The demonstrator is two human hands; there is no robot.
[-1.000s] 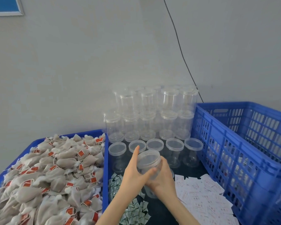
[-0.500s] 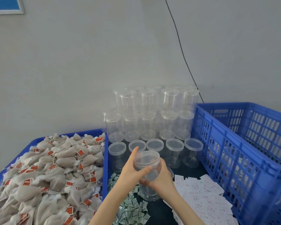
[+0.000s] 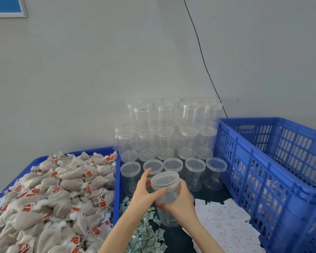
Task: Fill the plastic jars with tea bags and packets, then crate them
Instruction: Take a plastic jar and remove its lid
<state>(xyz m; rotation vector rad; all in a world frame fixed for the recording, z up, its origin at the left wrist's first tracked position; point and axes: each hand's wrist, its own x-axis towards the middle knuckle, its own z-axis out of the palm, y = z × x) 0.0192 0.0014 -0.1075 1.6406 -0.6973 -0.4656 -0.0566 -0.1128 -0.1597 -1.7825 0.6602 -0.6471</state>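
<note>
A clear plastic jar [image 3: 167, 196] with a clear lid [image 3: 165, 180] on top is held upright between both hands over the dark table. My left hand [image 3: 144, 193] grips the lid rim, thumb across the front, index finger pointing up. My right hand [image 3: 179, 199] wraps round the jar's body from the right. The jar looks empty. Tea bags with red tags [image 3: 58, 194] fill a blue tray [image 3: 117, 179] on the left. Small green packets [image 3: 146, 232] and white packets [image 3: 224, 221] lie in front. A blue crate [image 3: 259, 181] stands at the right.
Several lidded clear jars [image 3: 171, 136] are stacked in rows against the grey wall behind my hands, the nearest row [image 3: 195, 172] standing on the table. A black cable [image 3: 202, 55] runs down the wall. Some items show through the crate's slotted wall.
The jar has moved down and slightly nearer with both hands still on it. My left thumb now lies further across the lid rim.
</note>
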